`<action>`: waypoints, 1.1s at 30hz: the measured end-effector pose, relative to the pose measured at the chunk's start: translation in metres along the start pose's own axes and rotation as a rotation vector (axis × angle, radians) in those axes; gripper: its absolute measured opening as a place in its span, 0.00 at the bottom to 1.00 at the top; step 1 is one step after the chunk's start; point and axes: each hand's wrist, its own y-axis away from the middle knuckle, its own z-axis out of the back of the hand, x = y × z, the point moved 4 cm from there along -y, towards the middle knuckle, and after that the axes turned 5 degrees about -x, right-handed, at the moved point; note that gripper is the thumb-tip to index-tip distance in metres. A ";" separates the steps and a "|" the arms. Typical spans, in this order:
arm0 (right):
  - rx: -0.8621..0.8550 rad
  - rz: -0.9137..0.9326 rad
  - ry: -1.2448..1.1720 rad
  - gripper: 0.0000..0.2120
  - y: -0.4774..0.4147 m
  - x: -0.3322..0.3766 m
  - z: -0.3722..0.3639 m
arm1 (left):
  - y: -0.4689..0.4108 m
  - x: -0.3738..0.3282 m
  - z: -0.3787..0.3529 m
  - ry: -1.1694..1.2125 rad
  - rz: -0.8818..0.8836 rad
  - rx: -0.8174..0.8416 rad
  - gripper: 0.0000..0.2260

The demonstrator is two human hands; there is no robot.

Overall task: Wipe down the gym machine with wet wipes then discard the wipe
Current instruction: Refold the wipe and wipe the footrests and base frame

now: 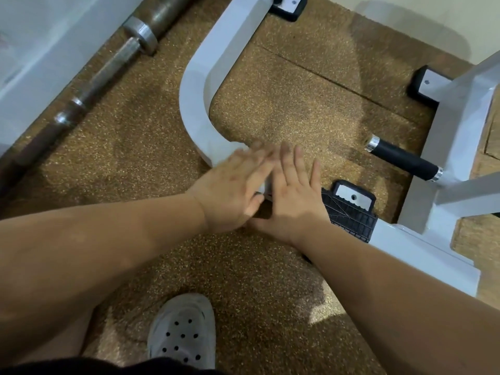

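Down low, the left hand (232, 190) and right hand (295, 201) lie flat, side by side, over the gym machine's curved white frame bar (197, 104) on the speckled brown floor (265, 272). Left fingers are straight and close together, but blurry. Right fingers are straight, a little spread. A black foot plate (351, 215) sits just beside the right hand.

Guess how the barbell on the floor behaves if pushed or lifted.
The barbell looks like solid steel, so it is probably heavy and stiff. Its round shaft would likely roll sideways if pushed, though the speckled rubber floor may slow it.
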 end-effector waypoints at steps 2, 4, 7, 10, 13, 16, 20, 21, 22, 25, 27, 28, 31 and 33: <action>0.015 -0.064 -0.003 0.65 0.007 -0.011 -0.001 | 0.000 -0.003 -0.017 -0.022 0.020 0.157 0.35; 0.066 -0.112 0.010 0.70 0.012 -0.023 -0.004 | 0.002 0.005 -0.023 -0.125 0.037 0.192 0.36; 0.115 -0.130 0.022 0.71 0.010 -0.028 -0.008 | 0.003 0.034 -0.017 -0.197 0.124 0.195 0.37; 0.123 -0.180 0.024 0.68 0.001 -0.024 -0.008 | 0.007 0.057 -0.008 -0.253 0.161 0.209 0.39; 0.133 -0.199 0.042 0.68 -0.001 -0.022 -0.008 | 0.013 0.036 -0.015 -0.231 0.063 0.242 0.41; 0.160 -0.195 0.023 0.69 -0.001 -0.023 -0.006 | 0.019 0.010 -0.027 -0.190 -0.018 0.227 0.42; 0.192 -0.185 0.005 0.70 -0.001 -0.024 -0.004 | 0.015 0.034 -0.019 -0.229 0.023 0.214 0.39; 0.202 -0.185 0.002 0.70 -0.002 -0.024 -0.004 | 0.012 0.044 -0.013 -0.236 0.078 0.216 0.38; 0.209 -0.185 0.000 0.70 -0.002 -0.024 -0.003 | 0.009 0.053 -0.008 -0.244 0.122 0.224 0.38; 0.209 -0.186 0.001 0.69 -0.001 -0.024 -0.003 | 0.001 0.047 -0.006 -0.262 0.095 0.262 0.40; 0.207 -0.183 0.005 0.68 -0.002 -0.024 -0.002 | -0.002 0.025 -0.016 -0.255 0.034 0.271 0.41; 0.204 -0.181 0.008 0.67 -0.002 -0.025 -0.002 | -0.002 0.015 -0.021 -0.247 0.015 0.255 0.42; 0.190 -0.178 -0.008 0.66 -0.002 -0.026 -0.003 | 0.003 0.014 -0.026 -0.235 0.020 0.209 0.41; 0.185 -0.183 -0.025 0.67 -0.001 -0.026 -0.003 | 0.004 0.031 -0.020 -0.242 0.056 0.205 0.39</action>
